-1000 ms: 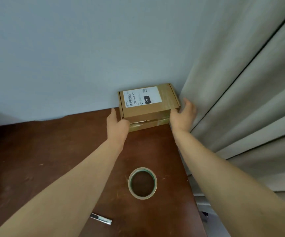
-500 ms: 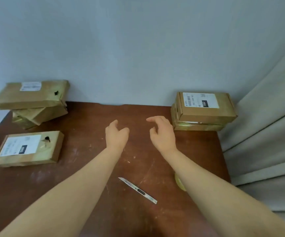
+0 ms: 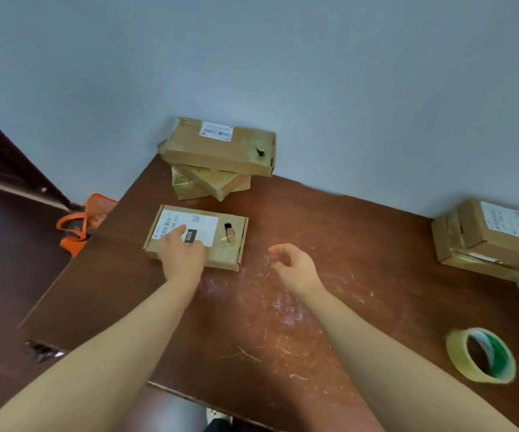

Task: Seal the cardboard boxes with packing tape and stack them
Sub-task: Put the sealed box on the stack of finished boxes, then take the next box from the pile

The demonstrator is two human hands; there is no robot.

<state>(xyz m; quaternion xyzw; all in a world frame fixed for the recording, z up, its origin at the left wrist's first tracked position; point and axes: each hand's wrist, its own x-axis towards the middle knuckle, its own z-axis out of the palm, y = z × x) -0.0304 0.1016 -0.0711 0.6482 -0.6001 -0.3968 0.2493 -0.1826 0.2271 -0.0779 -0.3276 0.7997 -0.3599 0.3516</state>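
1. Box [image 3: 222, 257] lies flat at the left of the table [image 3: 361, 244], label up
2. Your left hand [image 3: 181, 257] rests on its label, fingers straight
3. Your right hand [image 3: 295, 269] hovers beside it, loosely curled, holding nothing

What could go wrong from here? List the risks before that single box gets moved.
1. The back stack is crooked, its top box overhanging skewed boxes beneath; adding weight may topple it.
2. The tape roll lies close to the table's right edge; a passing arm could knock it off.
3. The single box under the left hand shows a torn spot on top; rough handling might widen it.
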